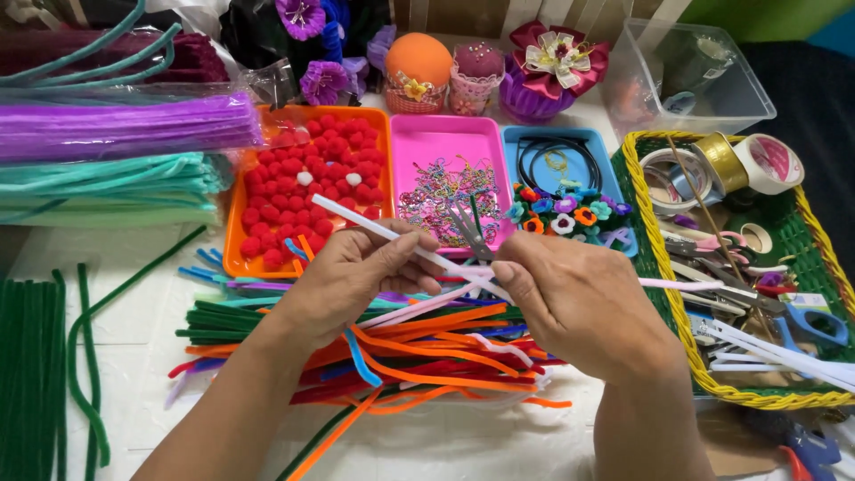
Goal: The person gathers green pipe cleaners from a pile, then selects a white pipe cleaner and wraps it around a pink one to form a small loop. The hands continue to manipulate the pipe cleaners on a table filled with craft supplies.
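White pipe cleaner (374, 230) runs on a slant across the head view, its far end up and to the left over the orange tray (233, 233), its near end lower and to the right where the two hands meet. The left hand (356, 276) pinches it with thumb and fingers closed round its middle; the right hand (579, 298) grips its lower end, fingers closed, with a small grey metal clip (469, 227) standing up just beyond the fingertips. Both hands hover above a loose heap of coloured pipe cleaners (427, 352), most lying roughly left to right near the middle of the worktop.

Behind the hands stand three trays in a row: the orange one full of red pompoms (303, 191), a pink tray (445, 142) with small metal charms, and a blue tray (592, 156) with little fabric flowers. At the right edge sits a green and yellow basket (643, 223) holding tape rolls and scissors. Bundles of purple and teal stems lie at the far left, dark green stems at the left edge. The worktop (151, 312) is white.
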